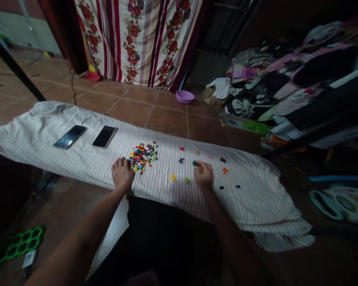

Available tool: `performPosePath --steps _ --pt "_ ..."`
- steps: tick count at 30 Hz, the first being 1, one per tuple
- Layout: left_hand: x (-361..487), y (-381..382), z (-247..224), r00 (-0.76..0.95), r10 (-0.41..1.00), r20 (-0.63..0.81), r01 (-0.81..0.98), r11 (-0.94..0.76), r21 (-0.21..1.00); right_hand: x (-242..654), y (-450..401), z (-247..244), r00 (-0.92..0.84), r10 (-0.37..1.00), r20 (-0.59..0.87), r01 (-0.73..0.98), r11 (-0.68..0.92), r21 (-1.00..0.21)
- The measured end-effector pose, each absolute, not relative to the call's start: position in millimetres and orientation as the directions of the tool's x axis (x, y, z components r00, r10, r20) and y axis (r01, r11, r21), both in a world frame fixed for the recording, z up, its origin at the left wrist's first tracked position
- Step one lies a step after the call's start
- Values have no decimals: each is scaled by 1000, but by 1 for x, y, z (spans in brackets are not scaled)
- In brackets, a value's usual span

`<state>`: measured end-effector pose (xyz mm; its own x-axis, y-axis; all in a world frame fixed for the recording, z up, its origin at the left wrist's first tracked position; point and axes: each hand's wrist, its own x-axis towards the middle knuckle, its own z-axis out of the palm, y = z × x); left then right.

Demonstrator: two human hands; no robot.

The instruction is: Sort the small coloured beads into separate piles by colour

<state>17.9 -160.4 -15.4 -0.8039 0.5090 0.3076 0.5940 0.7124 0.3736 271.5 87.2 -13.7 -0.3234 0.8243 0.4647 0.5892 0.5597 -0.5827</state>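
A pile of small multicoloured pieces (143, 156), perhaps beads or tiny blocks, lies on a striped cloth (155, 186). My left hand (123, 172) rests at the pile's left edge with its fingers curled down, so anything inside them is hidden. Over to the right, my right hand (205, 174) pinches at small dark green pieces (195, 163) on the cloth. Around it lie small groups sorted by colour: red (181, 148), grey (181, 160), yellow (173, 177), lime green (187, 180), orange (225, 171), dark red (222, 159), pink (209, 156), black (221, 187) and blue (238, 186).
Two phones (70, 137) (104, 137) lie on the cloth's left part. Beyond it, a purple basin (185, 96) stands on the tiled floor before a flowered curtain (137, 43). Clothes (274, 75) are heaped at right. A green rack-like object (24, 243) is at lower left.
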Motion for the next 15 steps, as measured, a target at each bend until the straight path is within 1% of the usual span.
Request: performPosePath --steps 4,8,11,15 --pt "18 -161 -18 -800 511 315 599 703 382 226 33 -11 -497 764 412 453 633 -627" --pt "18 -161 -19 -798 509 323 603 689 402 184 -6 -12 -649 689 323 356 650 -672" --pt "17 -161 -20 -799 509 319 601 678 423 158 -22 -13 -707 653 272 342 652 -677" --pt "16 -161 -21 -800 512 313 600 670 437 129 -26 -11 -710 671 214 412 643 -646"
